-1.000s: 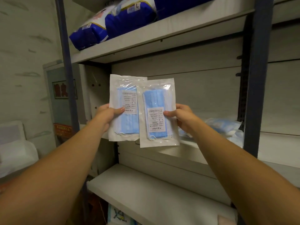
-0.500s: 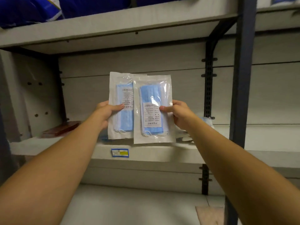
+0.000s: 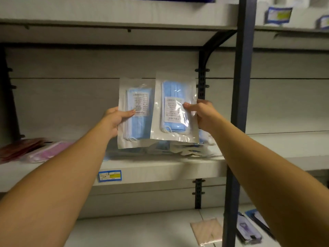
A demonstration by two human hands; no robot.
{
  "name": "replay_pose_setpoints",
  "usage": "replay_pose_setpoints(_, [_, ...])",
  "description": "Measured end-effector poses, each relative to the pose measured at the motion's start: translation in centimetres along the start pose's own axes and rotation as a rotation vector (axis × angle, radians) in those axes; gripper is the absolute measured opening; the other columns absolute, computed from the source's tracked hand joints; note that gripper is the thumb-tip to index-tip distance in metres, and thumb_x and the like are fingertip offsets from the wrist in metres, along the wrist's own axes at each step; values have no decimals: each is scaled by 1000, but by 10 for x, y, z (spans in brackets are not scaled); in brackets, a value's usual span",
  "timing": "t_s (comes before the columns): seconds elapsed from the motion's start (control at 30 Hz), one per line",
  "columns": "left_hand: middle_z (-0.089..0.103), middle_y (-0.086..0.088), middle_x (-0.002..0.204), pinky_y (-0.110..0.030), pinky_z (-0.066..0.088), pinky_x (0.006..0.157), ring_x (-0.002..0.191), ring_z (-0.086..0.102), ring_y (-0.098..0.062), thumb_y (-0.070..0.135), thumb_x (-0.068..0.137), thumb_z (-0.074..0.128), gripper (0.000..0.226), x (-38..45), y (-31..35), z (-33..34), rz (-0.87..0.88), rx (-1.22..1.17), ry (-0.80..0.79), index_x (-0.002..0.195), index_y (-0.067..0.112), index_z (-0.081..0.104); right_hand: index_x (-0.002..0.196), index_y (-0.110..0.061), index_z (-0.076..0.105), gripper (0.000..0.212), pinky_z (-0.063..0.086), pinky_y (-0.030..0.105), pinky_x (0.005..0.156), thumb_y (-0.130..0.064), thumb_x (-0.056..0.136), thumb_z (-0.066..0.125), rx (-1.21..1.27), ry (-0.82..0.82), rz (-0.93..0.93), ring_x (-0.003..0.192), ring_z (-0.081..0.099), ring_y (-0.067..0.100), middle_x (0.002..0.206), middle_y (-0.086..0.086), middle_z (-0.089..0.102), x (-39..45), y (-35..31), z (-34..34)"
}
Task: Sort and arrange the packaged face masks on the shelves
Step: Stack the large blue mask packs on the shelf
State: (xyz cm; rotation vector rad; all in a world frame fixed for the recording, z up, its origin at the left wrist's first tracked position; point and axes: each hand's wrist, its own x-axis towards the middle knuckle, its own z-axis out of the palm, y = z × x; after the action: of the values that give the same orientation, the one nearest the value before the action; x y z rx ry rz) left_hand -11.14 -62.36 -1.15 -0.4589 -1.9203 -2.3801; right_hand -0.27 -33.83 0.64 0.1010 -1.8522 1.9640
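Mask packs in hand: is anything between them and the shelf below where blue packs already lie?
Nothing visible does. The left pack and right pack hang just above the pile of blue packs on the shelf; open air between.

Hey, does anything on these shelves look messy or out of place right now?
Yes. On the middle shelf, behind the two held packs, blue mask packs lie in a loose, overlapping heap rather than a neat stack. The pink packs at the left also lie askew. Nothing looks torn or spilled.
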Motion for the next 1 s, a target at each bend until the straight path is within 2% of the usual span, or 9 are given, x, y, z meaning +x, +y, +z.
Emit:
replay_pose_setpoints(0.07, [73, -15, 116, -56, 59, 84, 97, 75, -31, 23, 32, 104, 124, 27, -10, 2, 17, -37, -12, 141, 3, 49, 112, 0, 64, 26, 63, 40, 70, -6, 89, 73, -2, 39, -8, 80, 76, 26, 91, 9, 76, 0, -9, -6])
replay_pose_setpoints(0.13, [68, -13, 126, -56, 53, 97, 108, 70, -27, 32, 25, 107, 135, 25, -9, 19, 20, 6, -43, 143, 3, 47, 110, -3, 65, 23, 61, 47, 84, -7, 89, 73, 4, 61, -7, 94, 74, 31, 102, 12, 75, 0, -16, -12])
replay_pose_setpoints(0.23, [62, -5, 129, -53, 42, 110, 119, 57, -20, 32, 51, 101, 100, 13, -11, 47, 2, 63, -69, 132, -1, 53, 108, -3, 65, 19, 61, 44, 79, -6, 90, 72, 26, 80, 2, 91, 75, 30, 103, 12, 75, -1, -20, -19])
replay_pose_setpoints(0.37, [74, -18, 96, -50, 59, 70, 74, 72, -28, 14, 69, 90, 33, 3, -19, 84, -69, 93, -131, 95, 6, 70, 107, -5, 66, 19, 60, 47, 88, -7, 89, 72, 88, 111, 20, 100, 73, 31, 113, 14, 74, -1, -20, -29])
replay_pose_setpoints(0.47, [74, -19, 99, -55, 61, 71, 79, 74, -32, 18, 57, 92, 63, 9, -31, 103, -153, 190, -216, 113, 1, 68, 109, -10, 62, 16, 60, 47, 82, -10, 94, 67, 143, 95, 55, 103, 72, 30, 113, 11, 73, -5, -20, -34])
replay_pose_setpoints(0.57, [71, -25, 111, -55, 58, 86, 90, 71, -35, 12, 76, 81, 45, 8, -42, 118, -107, 216, -250, 115, -6, 68, 110, -12, 59, 13, 58, 42, 71, -11, 97, 63, 184, 76, 64, 98, 72, 27, 107, 8, 73, -8, -22, -33])
replay_pose_setpoints(0.77, [73, -19, 111, -54, 52, 101, 111, 67, -36, 51, 50, 75, 66, 1, -64, 139, 47, 271, -327, 104, 12, 72, 121, -8, 56, 24, 59, 44, 80, -11, 98, 62, 257, 47, 70, 105, 71, 29, 112, 10, 71, -10, -19, -32])
replay_pose_setpoints(0.9, [75, -13, 90, -52, 58, 92, 92, 72, -34, 48, 49, 74, 54, 25, -80, 151, 51, 452, -323, 89, 12, 72, 115, -9, 56, 18, 56, 48, 92, -12, 98, 61, 268, 43, 64, 108, 69, 30, 108, 9, 70, -10, -18, -31])
replay_pose_setpoints(1.0, [66, -4, 74, -33, 57, 72, 70, 63, -23, 38, 54, 84, 37, 48, -90, 151, 1, 577, -288, 74, 18, 61, 113, -9, 55, 16, 54, 49, 96, -13, 98, 60, 267, 50, 55, 106, 69, 30, 106, 9, 70, -9, -20, -30])
